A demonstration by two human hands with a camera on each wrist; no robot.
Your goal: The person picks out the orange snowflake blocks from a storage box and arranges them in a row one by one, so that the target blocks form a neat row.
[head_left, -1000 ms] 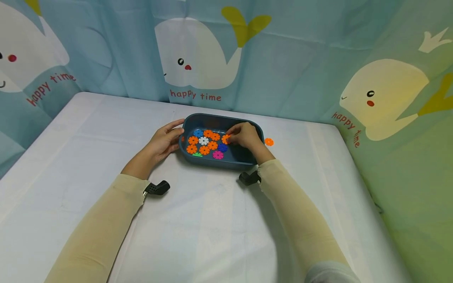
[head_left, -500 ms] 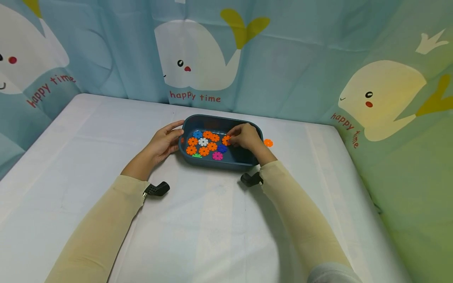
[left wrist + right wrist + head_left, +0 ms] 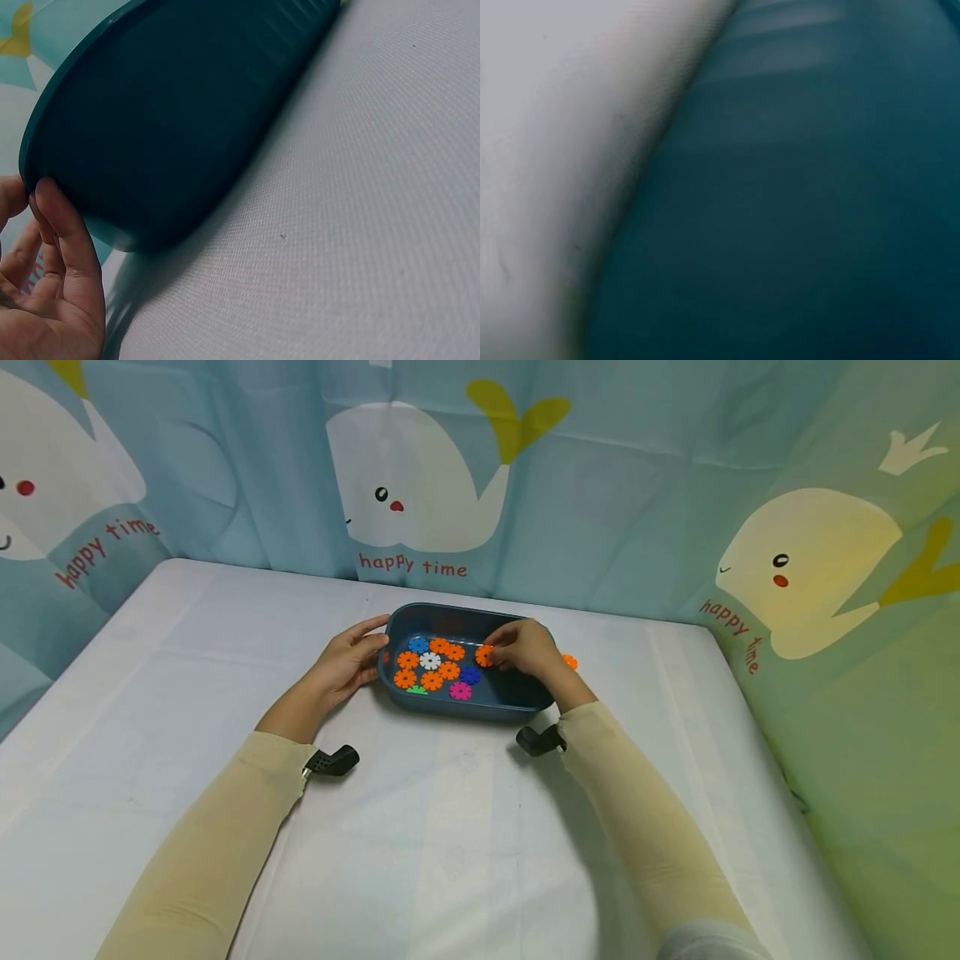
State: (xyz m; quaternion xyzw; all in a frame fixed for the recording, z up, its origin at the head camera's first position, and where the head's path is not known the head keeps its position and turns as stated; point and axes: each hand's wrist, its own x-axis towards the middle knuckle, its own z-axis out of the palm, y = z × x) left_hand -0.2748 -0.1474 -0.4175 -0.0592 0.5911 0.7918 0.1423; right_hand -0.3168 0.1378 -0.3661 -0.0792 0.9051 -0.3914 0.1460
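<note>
A dark blue-grey plastic basin (image 3: 467, 711) stands on the table with several notched snowflake discs lying in it. Its left end is held by my left hand (image 3: 343, 662); the left wrist view has the fingertips (image 3: 61, 206) at the rim. My right hand (image 3: 527, 647) reaches over the right part of the basin and pinches an orange snowflake disc (image 3: 483, 655), part of which the fingers cover. Among the discs are a white one (image 3: 430, 661), a pink one (image 3: 461, 691) and a dark blue one (image 3: 470, 675). Only the basin's outer wall (image 3: 780, 210) fills the right wrist view.
Beyond the basin's right end, another orange disc (image 3: 571, 662) lies on the white tablecloth (image 3: 450, 835), partly behind my right wrist. A blue whale-print curtain (image 3: 637, 510) hangs behind the table, and a green stretch (image 3: 885, 777) runs along the right side.
My right hand has shifted slightly to the right with the orange disc, now covering part of the disc outside the basin. The left hand and the basin look unmoved.
</note>
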